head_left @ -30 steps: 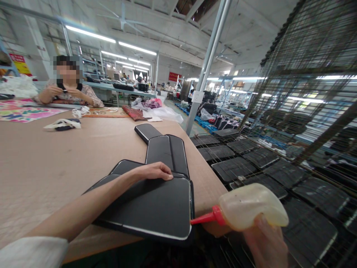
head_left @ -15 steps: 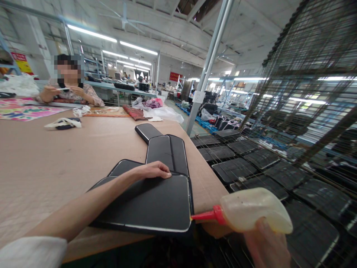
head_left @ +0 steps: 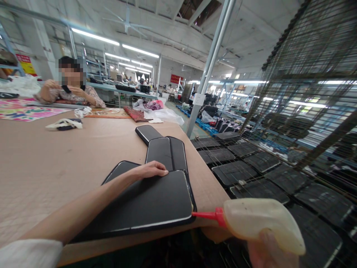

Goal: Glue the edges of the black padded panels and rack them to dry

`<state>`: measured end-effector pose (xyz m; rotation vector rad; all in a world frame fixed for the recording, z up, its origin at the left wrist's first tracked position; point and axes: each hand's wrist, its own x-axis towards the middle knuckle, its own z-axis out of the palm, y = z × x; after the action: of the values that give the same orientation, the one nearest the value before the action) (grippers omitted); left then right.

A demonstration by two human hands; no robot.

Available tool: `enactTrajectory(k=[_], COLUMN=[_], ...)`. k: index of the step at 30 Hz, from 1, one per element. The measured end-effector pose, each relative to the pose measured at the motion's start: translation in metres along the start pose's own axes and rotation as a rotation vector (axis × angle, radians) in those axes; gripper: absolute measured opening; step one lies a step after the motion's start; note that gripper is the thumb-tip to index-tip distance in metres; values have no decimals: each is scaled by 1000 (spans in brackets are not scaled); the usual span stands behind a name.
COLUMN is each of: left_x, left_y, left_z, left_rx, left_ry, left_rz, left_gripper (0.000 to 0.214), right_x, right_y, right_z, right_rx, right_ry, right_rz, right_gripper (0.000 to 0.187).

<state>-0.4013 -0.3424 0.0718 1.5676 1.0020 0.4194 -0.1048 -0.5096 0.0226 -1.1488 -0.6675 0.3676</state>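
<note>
Left hand [head_left: 150, 170] lies open on the black panel [head_left: 150, 203]; right hand [head_left: 269, 250], lower right, holds the squeeze bottle [head_left: 262, 223] in a closed grip. Best press its red nozzle [head_left: 208, 214] against the panel's edge

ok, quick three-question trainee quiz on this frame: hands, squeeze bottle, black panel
1. True or false: the left hand lies flat on the nearest black panel.
2. The squeeze bottle has its red nozzle tip at which part of that panel? A its right edge; B its left edge; C its middle.
3. Fill in: the squeeze bottle is held by the ____ hand.
Key: 1 true; 2 A; 3 right hand.
</note>
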Motion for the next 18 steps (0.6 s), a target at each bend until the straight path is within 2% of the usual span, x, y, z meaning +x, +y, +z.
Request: enactTrajectory(k=[4,8,13,16,18], left_x=[0,2,0,-1,-1], left_y=[-4,-11,-13,-15,-18], left_z=[0,2,7,8,9], left_rx=[-92,-196,-317,-342,-360], left_ry=[47,68,32,18,11], left_rz=[-28,-40,-84,-94,-93], left_gripper=[43,41,44,46,47], right_x=[7,8,5,4,3], right_y=[28,31,5,-13,-21], right_z=[-19,-20,6,27,37], right_rx=[-137,-239,-148,48,197], right_ry=[112,177,201,189,162], right_rz=[-177,-227,-106,-9,6], right_gripper=[35,28,29,35,42])
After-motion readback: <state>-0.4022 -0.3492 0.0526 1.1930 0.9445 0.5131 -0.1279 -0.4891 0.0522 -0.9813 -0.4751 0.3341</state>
